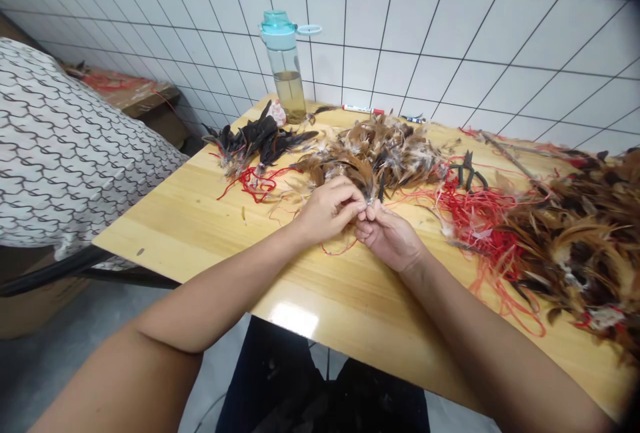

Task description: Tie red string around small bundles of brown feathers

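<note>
My left hand and my right hand meet over the middle of the table, fingertips pinched together. Between them they grip the quill end of a small bunch of brown feathers, whose tips point away from me. A thin red string loops on the wood below my fingers; whether it is tied to the bunch is hidden. Right behind my hands lies a pile of brown and pale feathers. Black feathers and a tangle of red string are to its left.
A bottle with a turquoise lid stands by the tiled wall, near a red-capped marker. Black-handled pliers, red strings and a large brown feather heap cover the right of the wooden table.
</note>
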Tool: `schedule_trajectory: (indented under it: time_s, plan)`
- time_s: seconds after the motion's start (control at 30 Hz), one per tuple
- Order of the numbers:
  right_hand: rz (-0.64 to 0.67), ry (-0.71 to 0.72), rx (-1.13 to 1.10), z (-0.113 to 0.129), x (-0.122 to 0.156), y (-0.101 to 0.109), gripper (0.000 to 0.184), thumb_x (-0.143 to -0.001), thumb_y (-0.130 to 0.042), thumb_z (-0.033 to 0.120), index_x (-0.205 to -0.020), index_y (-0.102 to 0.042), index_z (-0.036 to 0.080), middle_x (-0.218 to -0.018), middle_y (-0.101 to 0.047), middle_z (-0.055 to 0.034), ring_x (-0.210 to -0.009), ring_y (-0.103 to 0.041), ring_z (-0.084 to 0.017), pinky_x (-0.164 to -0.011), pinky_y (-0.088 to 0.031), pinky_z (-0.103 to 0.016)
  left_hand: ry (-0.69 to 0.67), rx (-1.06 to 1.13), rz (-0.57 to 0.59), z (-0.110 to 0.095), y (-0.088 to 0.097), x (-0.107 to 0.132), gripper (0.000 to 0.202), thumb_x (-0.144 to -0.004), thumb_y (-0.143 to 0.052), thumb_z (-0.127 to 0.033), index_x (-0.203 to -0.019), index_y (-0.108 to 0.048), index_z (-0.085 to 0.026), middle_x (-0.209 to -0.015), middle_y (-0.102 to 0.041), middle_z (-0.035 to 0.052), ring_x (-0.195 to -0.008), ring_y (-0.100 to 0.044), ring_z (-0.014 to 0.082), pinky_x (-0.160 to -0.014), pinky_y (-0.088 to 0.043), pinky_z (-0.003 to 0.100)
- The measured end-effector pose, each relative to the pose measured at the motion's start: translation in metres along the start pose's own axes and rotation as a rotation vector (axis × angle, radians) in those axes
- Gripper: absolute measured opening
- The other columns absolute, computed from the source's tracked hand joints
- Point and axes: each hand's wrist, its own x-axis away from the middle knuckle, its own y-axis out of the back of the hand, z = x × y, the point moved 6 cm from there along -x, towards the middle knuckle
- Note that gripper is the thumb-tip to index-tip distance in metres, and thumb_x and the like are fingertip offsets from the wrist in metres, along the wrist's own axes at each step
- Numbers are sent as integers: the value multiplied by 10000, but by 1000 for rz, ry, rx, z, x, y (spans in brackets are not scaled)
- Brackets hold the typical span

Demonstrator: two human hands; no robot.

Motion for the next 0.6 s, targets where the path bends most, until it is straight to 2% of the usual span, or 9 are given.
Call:
schedule_trajectory:
  time_s: [0.17, 0.33, 0.4, 0.53, 0.6]
  plan:
    - [19, -65, 22, -7, 1, -3, 325, -854, -661, 407, -671, -532, 172, -678, -532, 33, -534, -412, -60, -539, -386, -207, -27, 10, -7, -5, 2, 0, 138, -852, -575, -163, -716, -598, -159, -727, -619, 16, -748, -547, 125, -709, -424, 262]
    - [86, -30, 142, -12, -1, -6, 350, -801, -697, 505, -734, -571, 186, -650, -534, 39, -534, -436, -70, -531, -381, -210, 7, 41, -44, -4, 3, 0, 171, -801, -590, -135, -647, -521, -165, -657, -581, 5, -714, -545, 123, -690, -428, 264]
    - [121, -20, 177, -13, -2, -7, 354, -779, -718, 507, -731, -581, 185, -657, -545, 33, -549, -449, -76, -528, -371, -211, 118, 197, -15, 3, 0, 1, 176, -798, -596, -161, -656, -492, -169, -639, -585, 1, -674, -579, 117, -657, -449, 257]
    - [186, -26, 198, -12, 0, -11, 419, -768, -728, 508, -613, -530, 173, -648, -544, 19, -567, -450, -77, -553, -371, -216, 486, 701, 159, 15, -19, 9, 210, -839, -599, -288, -760, -437, -179, -605, -658, 6, -522, -643, 126, -523, -490, 232]
    - [202, -36, 202, -11, 2, -14, 456, -775, -715, 525, -580, -501, 173, -645, -539, 16, -564, -442, -76, -561, -371, -221, 573, 833, 174, 16, -24, 12, 271, -813, -646, -337, -769, -431, -176, -597, -676, 15, -510, -660, 146, -501, -509, 237]
